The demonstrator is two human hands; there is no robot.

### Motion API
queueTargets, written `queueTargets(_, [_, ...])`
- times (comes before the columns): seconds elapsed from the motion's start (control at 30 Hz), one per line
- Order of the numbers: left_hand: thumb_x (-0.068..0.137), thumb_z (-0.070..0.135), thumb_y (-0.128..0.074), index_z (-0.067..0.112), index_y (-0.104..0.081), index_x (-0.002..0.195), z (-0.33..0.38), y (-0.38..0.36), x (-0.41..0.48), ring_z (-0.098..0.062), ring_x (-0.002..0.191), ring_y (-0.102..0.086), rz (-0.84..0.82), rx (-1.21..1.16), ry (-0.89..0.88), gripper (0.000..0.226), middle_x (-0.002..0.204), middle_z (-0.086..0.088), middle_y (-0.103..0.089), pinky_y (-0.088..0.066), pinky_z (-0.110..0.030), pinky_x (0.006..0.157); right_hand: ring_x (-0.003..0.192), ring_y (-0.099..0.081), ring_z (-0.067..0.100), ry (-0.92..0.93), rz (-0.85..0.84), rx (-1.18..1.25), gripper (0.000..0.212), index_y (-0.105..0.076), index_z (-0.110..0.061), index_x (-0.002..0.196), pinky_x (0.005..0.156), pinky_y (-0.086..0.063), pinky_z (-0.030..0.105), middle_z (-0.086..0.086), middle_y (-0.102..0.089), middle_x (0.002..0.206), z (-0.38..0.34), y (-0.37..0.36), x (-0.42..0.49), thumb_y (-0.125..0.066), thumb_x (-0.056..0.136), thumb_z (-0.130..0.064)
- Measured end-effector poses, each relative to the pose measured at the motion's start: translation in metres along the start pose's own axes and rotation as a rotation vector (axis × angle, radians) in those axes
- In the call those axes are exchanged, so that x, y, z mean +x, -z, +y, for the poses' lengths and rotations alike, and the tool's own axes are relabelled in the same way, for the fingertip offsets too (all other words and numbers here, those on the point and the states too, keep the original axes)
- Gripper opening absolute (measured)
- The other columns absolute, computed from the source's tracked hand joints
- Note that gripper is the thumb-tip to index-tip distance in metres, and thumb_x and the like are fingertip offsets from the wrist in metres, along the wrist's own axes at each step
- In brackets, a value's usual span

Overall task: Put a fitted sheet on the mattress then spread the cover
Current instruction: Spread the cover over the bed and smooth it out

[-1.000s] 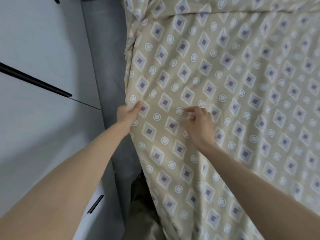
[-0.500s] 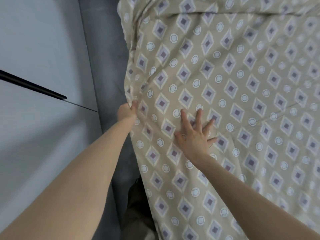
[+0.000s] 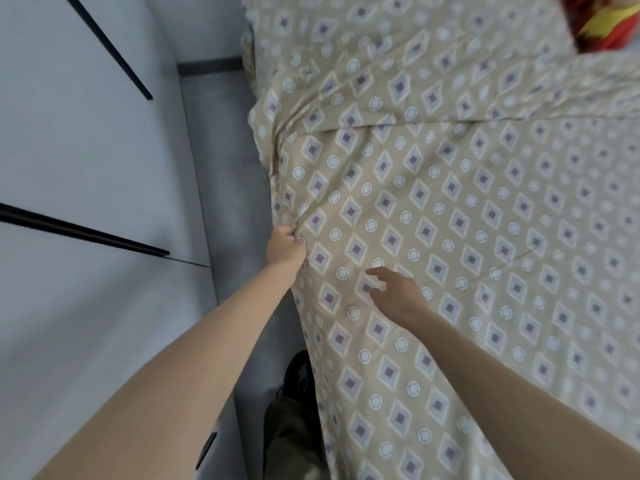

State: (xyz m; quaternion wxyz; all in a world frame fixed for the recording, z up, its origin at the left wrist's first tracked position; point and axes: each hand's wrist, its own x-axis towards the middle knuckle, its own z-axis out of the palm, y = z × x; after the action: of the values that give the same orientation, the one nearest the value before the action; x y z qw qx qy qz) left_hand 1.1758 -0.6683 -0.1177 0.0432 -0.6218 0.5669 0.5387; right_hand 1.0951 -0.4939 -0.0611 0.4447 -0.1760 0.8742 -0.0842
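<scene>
**Two hands at the near side edge of the bed**

Our left hand (image 3: 285, 249) is closed tight on a bunch of the tan cover (image 3: 450, 220) right at the bed's side edge, and creases fan out from the grip across the cloth. Our right hand (image 3: 394, 292) is just in from that edge, on top of the bed. Its fingers are loose and slightly bent, holding nothing, and it is blurred, so we cannot tell whether it touches the cloth.

The cover, printed with diamonds and rings, lies over the whole visible bed top and hangs over the side. Further up the bed it ends in a straight hem, with more cloth of the same print (image 3: 381, 46) beyond it. Something red and yellow (image 3: 602, 19) sits at the bed's far corner.

Beside the bed runs a strip of grey floor (image 3: 221, 168), with our dark shoe (image 3: 298, 375) against the bed's side, and past the floor stand white cabinet doors (image 3: 86, 150) with black handles.
</scene>
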Motion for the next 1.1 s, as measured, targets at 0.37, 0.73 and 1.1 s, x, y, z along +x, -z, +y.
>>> queueTargets(0.37, [0.095,0.011,-0.041,0.018,-0.049,0.135,0.079,0.057,-0.104,-0.018,0.115,-0.053,-0.093,-0.026,-0.164,0.042,0.138,0.0,-0.05,-0.044,-0.034,0.101,0.082,-0.057,0.017,0.076,0.16,0.127,0.036,-0.05,-0.028,0.131,0.069,-0.048,0.028,-0.002,-0.056,0.13,-0.012,0.089,-0.101,-0.041,0.097,-0.02])
queueTargets(0.73, [0.092,0.007,-0.041,0.019,-0.046,0.137,0.132,0.073,-0.15,-0.024,0.118,-0.053,-0.109,-0.07,-0.195,0.047,0.137,-0.004,-0.048,-0.046,-0.035,0.099,0.056,-0.054,0.016,0.122,0.283,0.251,0.033,-0.056,-0.026,0.123,0.055,-0.045,0.027,-0.002,-0.059,0.105,-0.015,0.145,-0.14,-0.038,0.097,-0.017])
queueTargets(1.1, [0.089,0.013,-0.05,0.016,-0.049,0.131,0.213,0.089,0.022,-0.021,0.108,-0.056,-0.19,0.07,-0.104,0.042,0.121,0.001,-0.056,-0.048,-0.035,0.096,0.057,-0.053,0.012,-0.023,0.201,0.35,0.031,-0.058,-0.024,0.119,0.05,-0.04,0.02,0.0,-0.062,0.115,-0.099,0.168,0.007,-0.04,0.096,-0.014])
